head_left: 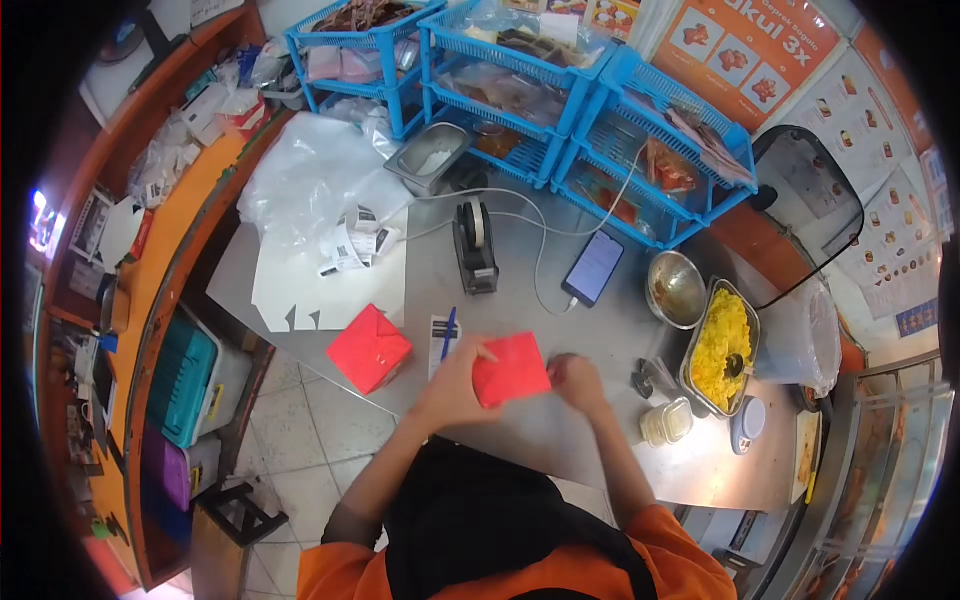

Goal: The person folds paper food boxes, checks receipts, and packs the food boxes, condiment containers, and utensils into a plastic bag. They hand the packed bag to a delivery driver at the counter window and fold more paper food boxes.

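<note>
My left hand (pixel 450 388) is closed around a red paper box (pixel 512 368), held above the front of the metal table. The thumb lies over its top left edge. Close to the box's right side, my right hand (pixel 577 382) has its fingers curled in; whether they hold anything small is hidden. A second red box (pixel 369 348), with a folded top, stands left of my left hand. Between the two boxes lie a printed slip (pixel 440 345) and a blue pen (pixel 449 328).
Behind are a tape dispenser (pixel 475 250), a phone (pixel 594 268) on a white cable, plastic bags (pixel 310 185) and blue basket racks (pixel 500 70). To the right are a tray of yellow food (pixel 718 345), a metal bowl (pixel 675 290) and a small tub (pixel 667 423).
</note>
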Demonstrator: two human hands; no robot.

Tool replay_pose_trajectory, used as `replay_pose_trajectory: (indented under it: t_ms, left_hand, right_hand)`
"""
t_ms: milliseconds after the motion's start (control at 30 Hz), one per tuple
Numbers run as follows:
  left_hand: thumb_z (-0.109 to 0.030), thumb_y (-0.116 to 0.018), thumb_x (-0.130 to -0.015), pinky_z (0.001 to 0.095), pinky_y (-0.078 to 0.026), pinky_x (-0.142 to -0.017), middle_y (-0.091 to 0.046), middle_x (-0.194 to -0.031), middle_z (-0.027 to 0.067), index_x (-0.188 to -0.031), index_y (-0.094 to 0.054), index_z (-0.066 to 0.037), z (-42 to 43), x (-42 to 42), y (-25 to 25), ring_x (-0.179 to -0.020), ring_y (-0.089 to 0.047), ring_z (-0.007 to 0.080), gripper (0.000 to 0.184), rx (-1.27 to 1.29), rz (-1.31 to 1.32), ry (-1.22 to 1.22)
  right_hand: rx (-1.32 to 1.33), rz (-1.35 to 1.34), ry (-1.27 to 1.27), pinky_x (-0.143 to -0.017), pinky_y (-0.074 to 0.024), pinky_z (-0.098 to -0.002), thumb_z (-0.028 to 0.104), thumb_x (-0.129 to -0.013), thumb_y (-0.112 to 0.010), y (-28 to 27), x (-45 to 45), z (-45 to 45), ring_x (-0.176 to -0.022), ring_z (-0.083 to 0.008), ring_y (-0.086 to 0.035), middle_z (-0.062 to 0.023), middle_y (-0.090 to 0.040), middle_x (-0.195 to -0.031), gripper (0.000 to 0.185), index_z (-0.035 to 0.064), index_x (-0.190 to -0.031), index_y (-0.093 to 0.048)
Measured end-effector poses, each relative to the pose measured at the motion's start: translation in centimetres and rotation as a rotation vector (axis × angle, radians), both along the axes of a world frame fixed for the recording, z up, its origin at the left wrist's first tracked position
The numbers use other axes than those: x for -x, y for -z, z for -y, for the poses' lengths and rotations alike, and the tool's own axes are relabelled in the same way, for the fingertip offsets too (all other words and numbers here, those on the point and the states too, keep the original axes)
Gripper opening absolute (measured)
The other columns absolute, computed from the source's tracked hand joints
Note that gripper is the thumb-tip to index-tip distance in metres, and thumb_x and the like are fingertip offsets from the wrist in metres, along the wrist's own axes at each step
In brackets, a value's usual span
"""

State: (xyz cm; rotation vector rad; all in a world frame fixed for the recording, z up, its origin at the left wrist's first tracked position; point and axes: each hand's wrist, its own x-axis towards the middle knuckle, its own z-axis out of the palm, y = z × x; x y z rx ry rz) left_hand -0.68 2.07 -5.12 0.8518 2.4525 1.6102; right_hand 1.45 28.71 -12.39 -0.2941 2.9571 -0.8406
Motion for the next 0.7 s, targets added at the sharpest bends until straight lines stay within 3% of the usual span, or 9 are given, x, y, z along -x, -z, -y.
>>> replay_pose_trajectory:
  t_ms: [67, 133, 233, 300, 333, 400, 533, 633, 700]
  left_hand:
    - [-0.02, -0.085, -0.057, 0.042, -0.045, -0.093, -0.049, -0.122, 0.0181, -0.106, -0.044, -0.006, 0.2, -1.9, -1.4, -0.113, -0.053, 0.0353, 0.066, 0.015, 0.061, 0.003]
    - [-0.022, -0.086, -0.058, 0.0415, -0.045, -0.094, -0.049, -0.122, 0.018, -0.107, -0.045, -0.006, 0.2, -3.1, -2.2, -0.113, -0.053, 0.035, 0.066, 0.028, 0.145, 0.009]
    - [-0.027, -0.086, -0.059, 0.0405, -0.045, -0.095, -0.05, -0.12, 0.0172, -0.106, -0.046, -0.005, 0.3, -3.4, -2.8, -0.112, -0.054, 0.034, 0.066, 0.03, 0.294, -0.028]
    - [-0.03, -0.087, -0.059, 0.0395, -0.044, -0.095, -0.051, -0.118, 0.0168, -0.106, -0.046, -0.005, 0.3, -2.9, -3.3, -0.111, -0.054, 0.0328, 0.068, 0.067, 0.334, -0.03]
    - [-0.03, -0.087, -0.059, 0.0395, -0.044, -0.095, -0.051, -0.118, 0.0168, -0.106, -0.046, -0.005, 0.4, -2.6, -3.2, -0.111, -0.054, 0.0328, 0.068, 0.066, 0.33, -0.032]
    - [-0.027, -0.084, -0.06, 0.0397, -0.046, -0.092, -0.052, -0.116, 0.0175, -0.106, -0.046, -0.004, 0.5, -2.5, -2.7, -0.108, -0.056, 0.0348, 0.065, 0.031, 0.256, -0.046]
    - [-0.028, -0.087, -0.059, 0.0388, -0.046, -0.093, -0.052, -0.117, 0.0166, -0.105, -0.046, -0.004, 0.2, -2.4, -2.7, -0.109, -0.055, 0.0307, 0.066, 0.012, 0.274, -0.07]
    - [-0.023, -0.086, -0.059, 0.0403, -0.047, -0.093, -0.052, -0.12, 0.0166, -0.102, -0.046, -0.006, 0.0, -2.3, -2.6, -0.11, -0.055, 0.0331, 0.062, -0.043, 0.226, -0.091]
    - [-0.018, -0.086, -0.055, 0.0438, -0.045, -0.097, -0.052, -0.125, 0.0151, -0.1, -0.048, -0.009, 0.3, -3.5, -3.6, -0.116, -0.053, 0.0369, 0.06, 0.013, -0.002, 0.029]
  right_hand:
    - [0.505, 0.117, 0.374, -0.058, -0.0464, -0.033, 0.029, -0.082, -0.073, -1.6, 4.1, -0.1, -0.065, -0.0207, -0.061, -0.0092, -0.061, -0.065, 0.028, 0.0021, -0.09, -0.07]
    - [0.781, 0.011, 0.367, -0.062, -0.0471, -0.0332, 0.032, -0.081, -0.073, -2.2, 8.6, 3.4, -0.078, -0.0237, -0.063, -0.0128, -0.065, -0.077, 0.031, 0.0024, -0.089, -0.073]
    - [0.644, 0.038, 0.253, -0.064, -0.0478, -0.0353, 0.031, -0.079, -0.075, -1.2, 13.2, 7.2, -0.082, -0.0243, -0.063, -0.0146, -0.065, -0.089, 0.03, 0.0015, -0.085, -0.074]
    - [0.411, -0.27, 0.185, -0.065, -0.0482, -0.036, 0.021, -0.073, -0.079, -0.6, 14.5, 8.6, -0.079, -0.0257, -0.061, -0.015, -0.063, -0.094, 0.022, 0.0001, -0.076, -0.072]
    - [0.412, -0.273, 0.182, -0.065, -0.0482, -0.036, 0.021, -0.073, -0.079, -0.4, 14.6, 9.4, -0.079, -0.0257, -0.061, -0.015, -0.063, -0.094, 0.022, 0.0001, -0.076, -0.072]
    - [0.655, -0.251, 0.317, -0.065, -0.0482, -0.0384, 0.013, -0.066, -0.082, -0.2, 13.8, 10.3, -0.075, -0.0269, -0.061, -0.0141, -0.063, -0.09, 0.019, 0.0, -0.073, -0.071]
    - [0.41, -0.2, 0.296, -0.065, -0.0482, -0.0372, 0.004, -0.066, -0.079, 0.2, 13.9, 9.2, -0.071, -0.0253, -0.061, -0.0119, -0.063, -0.088, 0.013, -0.0012, -0.069, -0.068]
    - [0.366, -0.083, 0.193, -0.069, -0.0491, -0.034, 0.008, -0.071, -0.076, 1.0, 13.2, 6.9, -0.077, -0.0215, -0.063, -0.0124, -0.063, -0.089, 0.015, -0.0024, -0.067, -0.066]
    - [0.702, 0.441, 0.16, -0.071, -0.0503, -0.0376, 0.007, -0.076, -0.07, -0.6, 10.4, 5.8, -0.082, -0.0199, -0.065, -0.0087, -0.067, -0.096, 0.007, 0.0009, -0.072, -0.068]
